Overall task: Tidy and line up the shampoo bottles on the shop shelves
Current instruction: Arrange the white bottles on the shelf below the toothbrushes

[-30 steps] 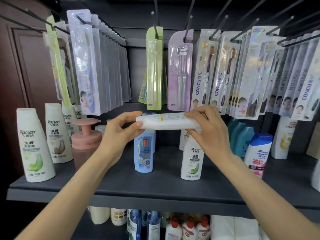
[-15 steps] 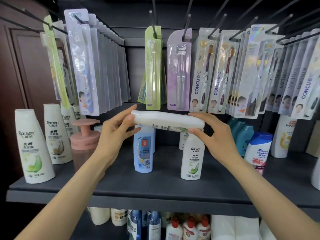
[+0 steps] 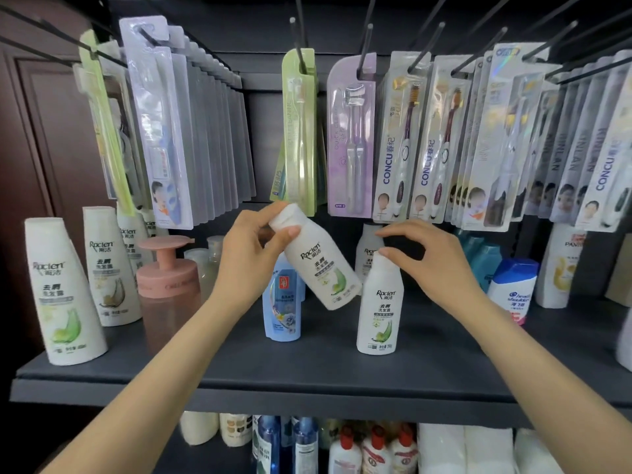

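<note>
Dark grey shop shelf (image 3: 307, 374), pegs of carded toothbrushes (image 3: 393, 138) hung above it. Left hand (image 3: 251, 258) gripped a white Raclen shampoo bottle with green leaf label (image 3: 319, 265) by its cap end, thumb and fingers curled round the top; bottle was tilted, cap up-left, base down-right, lifted clear of the shelf board. It hung in front of a pale blue bottle (image 3: 282, 309) and just beside a second white Raclen bottle standing upright (image 3: 379, 309) near mid-shelf. Right hand (image 3: 434, 258) was over that upright bottle, fingers spread and loosely bent, thumb tip at or on its cap; holding nothing. Another white bottle stood behind, partly hidden. Further left: pink pump dispenser (image 3: 167, 268), then a row of taller white Raclen bottles (image 3: 65, 295) toward the shelf's left end. Right side: white bottle with blue cap (image 3: 513, 289), teal bottles behind it. Lower shelf showed blue and red-capped bottles (image 3: 372, 449), only their tops visible.
</note>
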Motion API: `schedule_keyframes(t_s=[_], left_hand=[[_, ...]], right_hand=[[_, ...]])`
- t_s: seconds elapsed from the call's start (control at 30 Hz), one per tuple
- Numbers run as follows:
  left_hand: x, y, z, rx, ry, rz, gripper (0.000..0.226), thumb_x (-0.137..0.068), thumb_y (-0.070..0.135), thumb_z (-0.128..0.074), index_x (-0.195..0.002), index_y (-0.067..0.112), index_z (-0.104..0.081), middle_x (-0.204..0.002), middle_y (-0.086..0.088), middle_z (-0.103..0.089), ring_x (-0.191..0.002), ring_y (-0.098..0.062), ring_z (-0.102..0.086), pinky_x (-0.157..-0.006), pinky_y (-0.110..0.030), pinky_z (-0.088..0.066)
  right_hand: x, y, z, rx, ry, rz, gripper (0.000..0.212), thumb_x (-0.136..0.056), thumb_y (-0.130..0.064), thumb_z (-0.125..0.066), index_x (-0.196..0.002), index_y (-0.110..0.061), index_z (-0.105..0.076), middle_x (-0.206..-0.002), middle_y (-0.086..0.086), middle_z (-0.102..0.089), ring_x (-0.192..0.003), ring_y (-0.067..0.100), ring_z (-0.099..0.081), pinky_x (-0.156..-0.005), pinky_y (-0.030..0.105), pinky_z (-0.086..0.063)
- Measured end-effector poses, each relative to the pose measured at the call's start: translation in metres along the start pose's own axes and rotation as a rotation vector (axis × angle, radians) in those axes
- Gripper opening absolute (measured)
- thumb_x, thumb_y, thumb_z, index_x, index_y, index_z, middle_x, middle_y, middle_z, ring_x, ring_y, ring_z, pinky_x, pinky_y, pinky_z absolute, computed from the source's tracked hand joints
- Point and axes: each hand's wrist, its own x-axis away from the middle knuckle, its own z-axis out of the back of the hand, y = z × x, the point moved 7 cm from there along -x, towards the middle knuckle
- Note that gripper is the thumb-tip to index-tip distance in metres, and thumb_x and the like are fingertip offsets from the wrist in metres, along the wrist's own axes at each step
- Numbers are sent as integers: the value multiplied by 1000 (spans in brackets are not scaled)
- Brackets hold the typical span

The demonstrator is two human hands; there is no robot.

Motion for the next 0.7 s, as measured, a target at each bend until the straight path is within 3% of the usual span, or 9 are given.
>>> schedule_keyframes(t_s=[0.07,0.17,0.3,0.37,0.43,0.53,0.7], left_hand=[[-1,2,-5,-194,15,-62,23,-89,26,-59,-112,31,-62,-98,-7,-55,-85,2,-50,-75,-2,-37],[-4,4,-21,-315,-35,-74,30,-91,26,-58,-120,23,-60,-101,-6,-52,-83,6,-48,-71,4,-31],[-8,4,-52,-332,-106,-62,32,-93,23,-55,-124,21,-56,-103,-5,-45,-93,-16,-50,-78,-9,-33],[-11,0,-70,-344,-138,-53,34,-94,21,-54,-128,17,-54,-104,-4,-43,-93,-16,-45,-79,-12,-28],[-16,-7,-88,-369,-180,-50,34,-94,17,-54,-127,14,-54,-101,-3,-41,-91,-17,-42,-73,-13,-25],[-22,-23,-116,-397,-276,-43,31,-92,13,-55,-122,10,-57,-98,-6,-41,-96,-25,-47,-70,-18,-25],[-37,-47,-140,-371,-319,31,38,-91,15,-57,-129,12,-54,-108,-11,-48,-99,-23,-51,-78,-17,-30]], right_hand=[[-4,10,-3,90,-25,-22,30,-86,-21,-66,-115,-26,-64,-114,-10,-58,-108,2,-49,-91,4,-30],[-7,27,-15,74,-99,-122,36,-87,-20,-64,-123,-25,-59,-117,-6,-56,-106,4,-49,-92,18,-36],[-3,40,-25,37,-151,-177,28,-86,-14,-65,-113,-19,-65,-111,-1,-62,-101,13,-58,-86,20,-45],[-1,45,-24,10,-123,-204,26,-85,-13,-65,-111,-19,-66,-111,-3,-62,-95,11,-59,-75,9,-42],[1,48,-22,-18,-94,-228,23,-84,-14,-67,-107,-20,-66,-108,-5,-63,-91,8,-60,-69,7,-43],[3,51,-21,-70,-69,-248,19,-83,-15,-69,-100,-23,-67,-102,-6,-67,-91,8,-63,-75,15,-48],[5,57,-22,-136,-102,-277,22,-82,-14,-70,-100,-26,-66,-107,-8,-67,-95,8,-63,-74,14,-48]])
